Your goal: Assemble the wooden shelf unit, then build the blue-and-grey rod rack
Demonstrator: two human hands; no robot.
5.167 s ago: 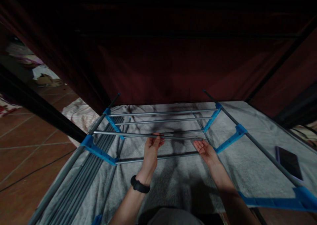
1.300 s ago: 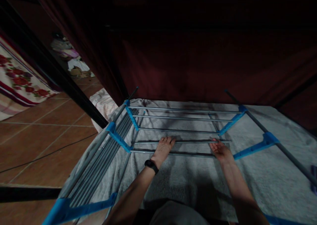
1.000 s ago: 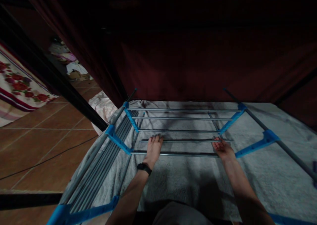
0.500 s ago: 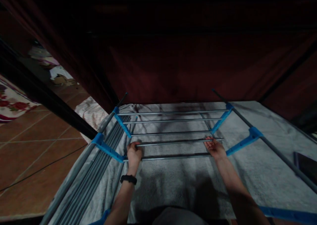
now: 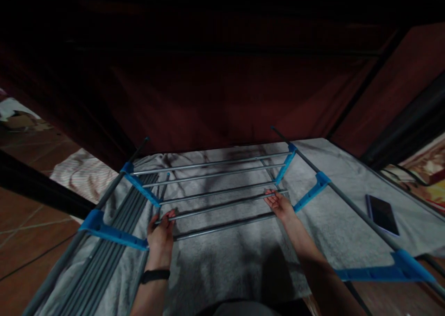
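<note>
My left hand [image 5: 161, 236], with a dark band at the wrist, is closed around the left end of a loose grey metal rod [image 5: 215, 207]. The fingers of my right hand [image 5: 280, 206] curl under the same rod near its right end. That rod hangs between the two sides of a drying-rack frame with blue plastic brackets [image 5: 114, 233] and grey side tubes [image 5: 361, 213]. Just below it, a fixed crossbar [image 5: 225, 226] runs between the near pair of brackets. More crossbars [image 5: 215, 163] span the far brackets.
A bundle of several grey rods [image 5: 104, 255] lies on the grey blanket [image 5: 236, 265] at left. A phone [image 5: 382, 215] lies at right, beyond the side tube. A dark red wooden panel [image 5: 225, 103] stands behind, with a dark post [image 5: 41, 205] at left.
The view has turned right, so the rack and hands appear further left and the whole phone shows. Both hands still hold the rod; my left fingers have shifted their grip on its end.
</note>
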